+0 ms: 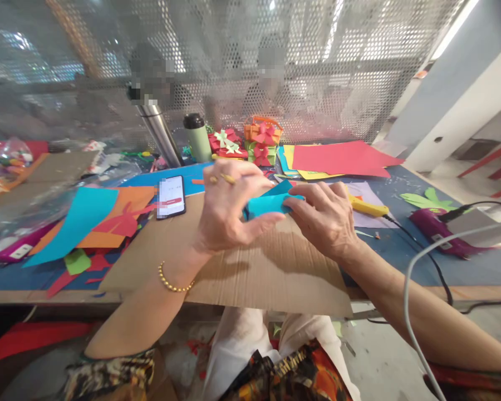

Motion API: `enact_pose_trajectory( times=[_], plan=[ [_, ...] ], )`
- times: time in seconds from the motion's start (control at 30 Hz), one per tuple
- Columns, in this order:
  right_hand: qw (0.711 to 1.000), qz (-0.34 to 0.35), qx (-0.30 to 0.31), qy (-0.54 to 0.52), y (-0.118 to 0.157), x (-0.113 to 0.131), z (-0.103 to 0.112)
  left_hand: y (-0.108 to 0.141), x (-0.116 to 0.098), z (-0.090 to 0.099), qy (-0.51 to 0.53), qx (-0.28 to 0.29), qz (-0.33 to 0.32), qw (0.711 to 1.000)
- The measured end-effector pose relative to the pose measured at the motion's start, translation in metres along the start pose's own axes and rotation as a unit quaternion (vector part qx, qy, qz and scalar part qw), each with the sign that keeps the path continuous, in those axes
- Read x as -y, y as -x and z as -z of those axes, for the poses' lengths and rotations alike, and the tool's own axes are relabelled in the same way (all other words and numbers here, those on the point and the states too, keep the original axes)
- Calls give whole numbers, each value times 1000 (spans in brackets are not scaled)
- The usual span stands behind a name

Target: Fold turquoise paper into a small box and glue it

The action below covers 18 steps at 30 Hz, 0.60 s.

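Note:
A folded piece of blue paper (267, 206) is held between my two hands, raised over a sheet of brown cardboard (275, 273). My left hand (231, 206) grips its left end, the thumb stretched along the near side and the fingers curled above. At the right end, my right hand (323, 214) pinches the paper between thumb and fingers. One corner of the paper stands up behind the fold. Just right of my right hand lies a yellow glue gun (369, 206) with a black cable, resting on a pale lilac sheet (361, 192).
A phone (170, 196) and blue paper (77, 220) over orange and red pieces lie at left. Behind stand a steel flask (161, 131), a green bottle (198, 139) and paper baskets (263, 142). Red sheets (338, 159) lie back right. A white cable (409, 278) crosses over my right forearm.

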State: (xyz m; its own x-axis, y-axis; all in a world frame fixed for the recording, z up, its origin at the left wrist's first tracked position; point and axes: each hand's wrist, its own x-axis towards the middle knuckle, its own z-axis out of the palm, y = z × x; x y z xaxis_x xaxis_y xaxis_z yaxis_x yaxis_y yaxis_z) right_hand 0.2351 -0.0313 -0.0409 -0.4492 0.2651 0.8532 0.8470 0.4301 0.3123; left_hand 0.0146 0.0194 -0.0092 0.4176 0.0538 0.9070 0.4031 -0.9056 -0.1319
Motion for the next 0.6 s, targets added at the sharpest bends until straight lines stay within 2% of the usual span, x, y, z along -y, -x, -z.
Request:
enact_pose_trajectory(
  times=[0.07,0.1,0.2,0.3,0.47,0.6],
  plan=[
    [1000,-6,6,11,0,2,1,4,-14,-7,-62,39,-55,996],
    [1000,-9,7,10,-1,4,1,6,-19,-11,-89,53,-62,993],
    [1000,-16,8,-22,0,6,-1,13,-25,-20,-140,63,-45,987],
    [991,-57,17,-120,1,3,-4,16,-22,-24,-137,65,-35,988],
    [939,-190,77,-275,3,-10,-3,19,-14,-25,-128,59,-28,990],
    [902,-246,97,-340,1,-14,2,19,-12,-25,-128,39,-21,991]
  ],
)
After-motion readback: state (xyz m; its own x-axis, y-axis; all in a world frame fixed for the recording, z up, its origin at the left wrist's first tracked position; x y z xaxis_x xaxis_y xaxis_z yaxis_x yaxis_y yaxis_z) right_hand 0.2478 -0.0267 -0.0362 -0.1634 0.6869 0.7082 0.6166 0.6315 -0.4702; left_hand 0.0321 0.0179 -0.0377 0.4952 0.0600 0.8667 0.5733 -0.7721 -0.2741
